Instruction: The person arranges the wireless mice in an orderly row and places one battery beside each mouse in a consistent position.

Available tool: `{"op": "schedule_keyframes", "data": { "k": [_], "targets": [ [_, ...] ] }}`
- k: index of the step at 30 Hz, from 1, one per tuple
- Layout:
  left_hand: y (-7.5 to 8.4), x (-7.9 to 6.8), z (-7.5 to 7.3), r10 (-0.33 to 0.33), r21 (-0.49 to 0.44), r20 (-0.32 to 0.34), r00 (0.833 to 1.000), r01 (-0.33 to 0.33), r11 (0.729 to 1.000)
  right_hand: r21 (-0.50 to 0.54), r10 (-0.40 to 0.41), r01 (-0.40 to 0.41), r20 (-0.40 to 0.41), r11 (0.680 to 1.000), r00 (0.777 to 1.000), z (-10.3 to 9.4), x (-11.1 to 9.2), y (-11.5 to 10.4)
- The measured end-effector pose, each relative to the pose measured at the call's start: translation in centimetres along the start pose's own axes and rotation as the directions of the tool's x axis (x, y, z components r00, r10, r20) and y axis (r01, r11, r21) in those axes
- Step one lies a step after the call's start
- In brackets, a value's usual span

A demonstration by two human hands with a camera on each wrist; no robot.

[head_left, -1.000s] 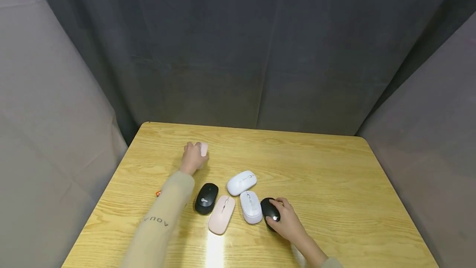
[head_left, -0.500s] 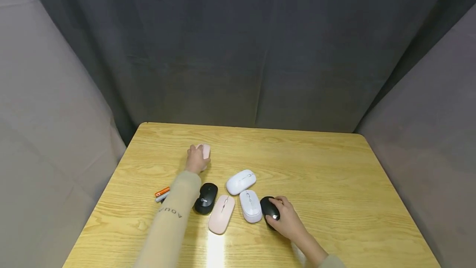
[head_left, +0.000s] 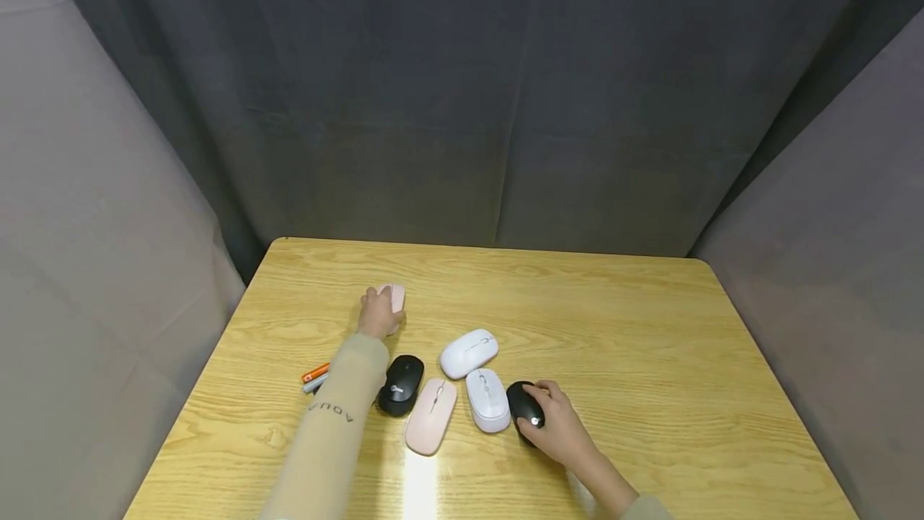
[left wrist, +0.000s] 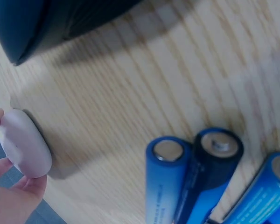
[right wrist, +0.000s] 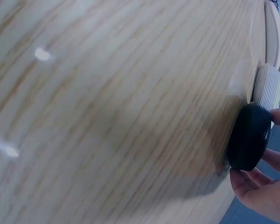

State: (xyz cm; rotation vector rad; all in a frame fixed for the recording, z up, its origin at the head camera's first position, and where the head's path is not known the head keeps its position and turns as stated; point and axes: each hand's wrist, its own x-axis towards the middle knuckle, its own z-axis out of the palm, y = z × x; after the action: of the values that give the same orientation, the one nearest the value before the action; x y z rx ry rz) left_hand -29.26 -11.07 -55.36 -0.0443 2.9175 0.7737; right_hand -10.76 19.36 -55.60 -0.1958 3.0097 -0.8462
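Observation:
Toward the back left of the table, my left hand (head_left: pixel 378 314) grips a pink computer mouse (head_left: pixel 397 298) by its sides. The left wrist view shows thumb and fingers around that mouse (left wrist: pixel 24 144), low at the tabletop. At the front right, my right hand (head_left: pixel 561 427) holds a black mouse (head_left: pixel 524 405), fingers curled along its edges. In the right wrist view this black mouse (right wrist: pixel 249 136) stands at the table surface beside a white mouse with a ribbed side (right wrist: pixel 268 87).
Between the hands lie a black mouse (head_left: pixel 401 385), a pink mouse (head_left: pixel 431 417), a white mouse (head_left: pixel 469 353) and another white mouse (head_left: pixel 488 400). Several batteries (left wrist: pixel 165 177), one orange (head_left: pixel 315 372), lie by the left sleeve. Dark curtain (head_left: pixel 462 103) hangs behind the table (head_left: pixel 635 327).
The left forearm has swung right, uncovering batteries beside the sleeve. The left hand and its pink mouse have come slightly lower in the head view. The right hand stays on the black mouse.

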Motion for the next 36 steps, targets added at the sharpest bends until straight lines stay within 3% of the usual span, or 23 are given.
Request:
{"op": "schedule_keyframes", "data": {
  "k": [14, 18, 22, 25, 31, 36],
  "targets": [
    [0.3, -0.2, -0.3, -0.006, -0.009, 0.012, 1.0, 0.007, 1.0, -0.002, 0.004, -0.004, 0.002, 1.0, 1.0, 0.2, 0.1, 0.0],
    [1.0, -0.1, -0.3, 0.095, 0.02, -0.036, 0.995, -0.094, 0.995, 0.001, 0.005, -0.005, 0.004, 1.0, 1.0, 0.2, 0.0, 0.0],
    [2.8, -0.2, -0.3, 0.278, 0.041, -0.104, 0.955, -0.275, 0.961, 0.003, 0.011, -0.011, 0.008, 1.0, 1.0, 0.1, 0.0, -0.1],
    [4.4, -0.6, -0.2, 0.384, 0.047, -0.099, 0.918, -0.381, 0.923, 0.004, 0.012, -0.012, 0.009, 1.0, 1.0, 0.1, 0.0, -0.2],
    [6.7, -1.7, 0.6, 0.514, 0.11, 0.053, 0.856, -0.517, 0.849, 0.003, 0.009, -0.009, 0.007, 1.0, 1.0, 0.1, 0.0, -0.2],
    [7.8, -2.8, 1.4, 0.546, 0.081, 0.196, 0.815, -0.568, 0.819, 0.003, 0.001, -0.001, 0.002, 1.0, 1.0, 0.0, -0.1, -0.1]
  ]
}}
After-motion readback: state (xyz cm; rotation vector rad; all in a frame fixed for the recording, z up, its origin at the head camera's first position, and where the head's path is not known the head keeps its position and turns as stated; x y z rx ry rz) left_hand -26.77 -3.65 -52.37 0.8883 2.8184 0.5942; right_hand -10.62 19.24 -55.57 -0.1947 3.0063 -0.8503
